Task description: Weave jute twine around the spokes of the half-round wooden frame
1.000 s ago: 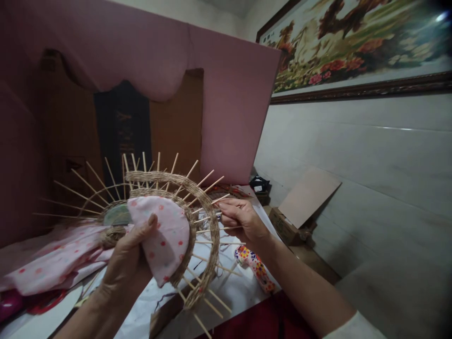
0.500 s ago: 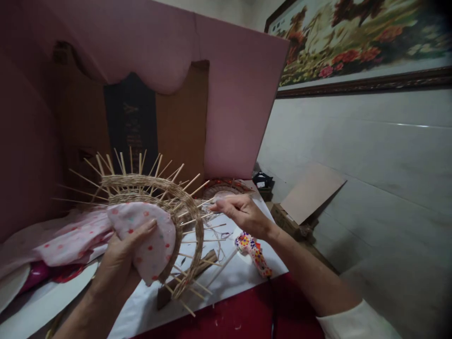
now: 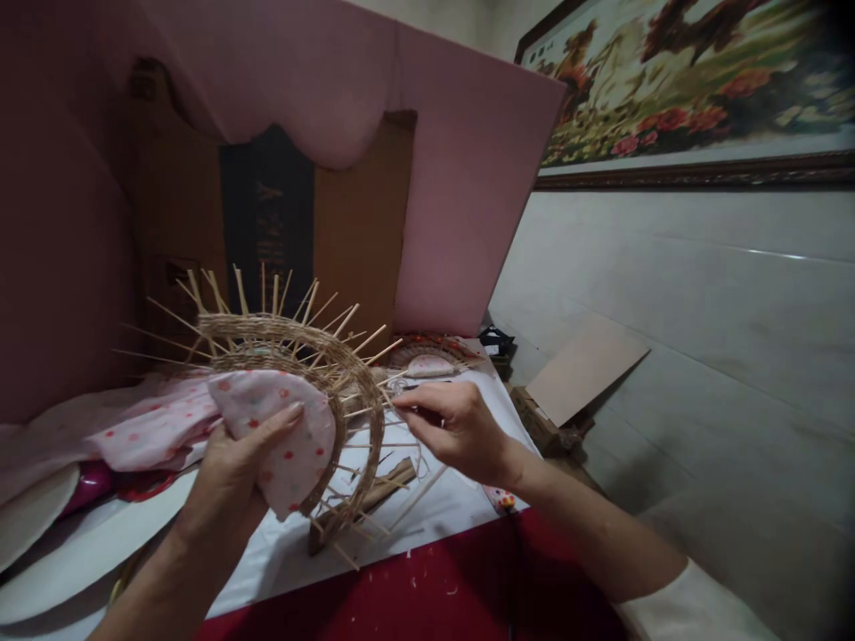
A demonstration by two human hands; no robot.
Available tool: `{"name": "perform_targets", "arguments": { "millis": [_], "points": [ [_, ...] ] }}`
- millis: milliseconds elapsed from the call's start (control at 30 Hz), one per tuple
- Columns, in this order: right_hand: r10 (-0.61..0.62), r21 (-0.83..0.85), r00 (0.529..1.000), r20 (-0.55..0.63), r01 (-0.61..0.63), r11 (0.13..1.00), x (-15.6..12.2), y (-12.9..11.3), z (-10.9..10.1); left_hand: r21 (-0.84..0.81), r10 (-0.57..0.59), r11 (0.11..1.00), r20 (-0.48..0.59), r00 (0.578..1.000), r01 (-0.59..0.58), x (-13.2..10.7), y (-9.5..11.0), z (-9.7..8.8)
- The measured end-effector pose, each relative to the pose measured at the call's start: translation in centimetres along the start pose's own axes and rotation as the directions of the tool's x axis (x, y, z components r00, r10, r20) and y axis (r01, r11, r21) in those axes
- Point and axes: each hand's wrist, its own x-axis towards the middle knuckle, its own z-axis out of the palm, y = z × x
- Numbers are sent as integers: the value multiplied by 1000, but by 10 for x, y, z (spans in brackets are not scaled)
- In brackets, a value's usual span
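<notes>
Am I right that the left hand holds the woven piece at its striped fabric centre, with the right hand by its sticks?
Almost: the head view shows dotted fabric, not striped; the left hand holds the woven piece there, with the right hand by its sticks.

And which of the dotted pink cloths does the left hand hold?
The half-round cloth, edged by woven twine; the loose cloth lies bunched behind it, unheld.

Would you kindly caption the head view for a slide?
Left hand holding a red-dotted pink half-round fabric panel with brown twine arcs and thin pale sticks; right hand near stick tips.
</notes>
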Motion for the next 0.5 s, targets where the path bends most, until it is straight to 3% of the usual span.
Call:
{"name": "perform_targets", "arguments": {
  "millis": [167,300,400,500],
  "points": [
    [-104,-65,993,59,108,992,-6,-4,7,-70,18,997,-29,999,-20,-1,2,1],
    [-143,-53,990,12,144,988,-6,-1,-5,-93,-73,993,-18,997,71,2,1,-6],
    [-133,60,991,25,131,990,-4,2,-16,-138,-103,986,-33,994,98,3,1,-8],
    [-17,281,998,55,0,960,-1,6,-25,-181,-140,975,-36,989,131,2,3,-6]
  ]
}}
